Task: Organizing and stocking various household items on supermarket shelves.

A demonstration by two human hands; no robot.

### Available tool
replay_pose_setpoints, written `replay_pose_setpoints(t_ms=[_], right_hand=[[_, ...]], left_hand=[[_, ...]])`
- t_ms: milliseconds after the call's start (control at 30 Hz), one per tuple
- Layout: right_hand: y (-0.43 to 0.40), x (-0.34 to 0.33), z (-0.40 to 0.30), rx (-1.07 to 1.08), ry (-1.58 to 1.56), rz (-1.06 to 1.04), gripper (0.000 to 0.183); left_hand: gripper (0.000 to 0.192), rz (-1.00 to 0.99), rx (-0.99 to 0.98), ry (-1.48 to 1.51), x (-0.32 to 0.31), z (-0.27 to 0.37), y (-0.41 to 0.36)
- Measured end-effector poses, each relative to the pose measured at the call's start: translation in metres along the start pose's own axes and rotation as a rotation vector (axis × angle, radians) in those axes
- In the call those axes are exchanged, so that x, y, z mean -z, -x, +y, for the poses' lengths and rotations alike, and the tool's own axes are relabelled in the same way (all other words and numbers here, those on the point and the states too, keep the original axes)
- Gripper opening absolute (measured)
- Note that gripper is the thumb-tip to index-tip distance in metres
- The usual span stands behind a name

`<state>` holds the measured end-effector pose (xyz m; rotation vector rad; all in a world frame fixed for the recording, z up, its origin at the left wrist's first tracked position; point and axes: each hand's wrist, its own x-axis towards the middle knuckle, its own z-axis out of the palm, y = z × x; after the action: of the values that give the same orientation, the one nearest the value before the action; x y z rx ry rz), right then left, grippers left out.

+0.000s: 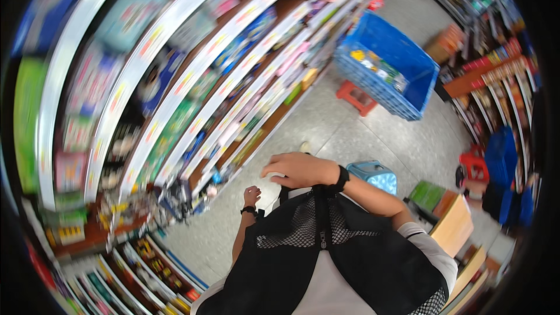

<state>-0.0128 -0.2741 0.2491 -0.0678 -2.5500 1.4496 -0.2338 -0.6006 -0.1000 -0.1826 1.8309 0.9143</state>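
My right hand (302,169) is raised in front of my chest, palm down, with fingers loosely bent and nothing seen in it. A black band circles that wrist. Lower and to the left, my left hand (252,195) hangs beside my body, half curled, with no object visible in it; a dark watch (249,210) sits on its wrist. Both hands are above the floor, apart from the shelves. Nearest on the left stands a long shelf unit (175,81) of packaged goods, blurred. A blue plastic crate (385,107) with several small packages in it rests on a red stool (356,98) ahead.
A light-blue box-shaped item (374,175) stands on the floor just beyond my right forearm. To the right are a wooden counter (455,223), a red stool or chair (474,162) and a person in blue (503,162). Shelves (492,72) line the far right, an orange-brown carton (446,43) nearby.
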Motion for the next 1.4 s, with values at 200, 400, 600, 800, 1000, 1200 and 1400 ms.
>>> replay_pose_setpoints(t_ms=[200, 400, 600, 800, 1000, 1200, 1400], right_hand=[[0.108, -0.001, 0.1, -0.672, -0.061, 0.154, 0.028], [0.189, 0.041, 0.14, -0.833, -0.354, 0.685, 0.024], [0.229, 0.122, 0.219, -0.774, -0.59, 1.071, 0.022], [0.241, 0.163, 0.359, -0.774, -1.214, 1.251, 0.029], [0.25, 0.093, 0.49, -1.363, -0.966, 1.175, 0.064], [0.237, 0.031, 0.497, -1.514, -1.15, 1.165, 0.096], [0.224, 0.039, 0.488, -1.498, -1.196, 1.094, 0.087]], left_hand=[[0.031, -0.212, -0.091, -0.399, -0.08, 0.129, -0.063], [0.032, -0.499, -0.316, -0.623, -0.217, 0.228, -0.053], [0.023, -0.643, -0.401, -0.641, -0.378, 0.356, 0.042], [0.025, -0.731, -0.403, -0.561, -0.514, 0.408, 0.043], [0.04, -0.624, -0.357, -1.188, -0.592, 0.348, -0.06], [0.065, -0.648, -0.372, -1.623, -0.595, 0.3, -0.083], [0.061, -0.63, -0.374, -1.485, -0.6, 0.281, -0.075]])
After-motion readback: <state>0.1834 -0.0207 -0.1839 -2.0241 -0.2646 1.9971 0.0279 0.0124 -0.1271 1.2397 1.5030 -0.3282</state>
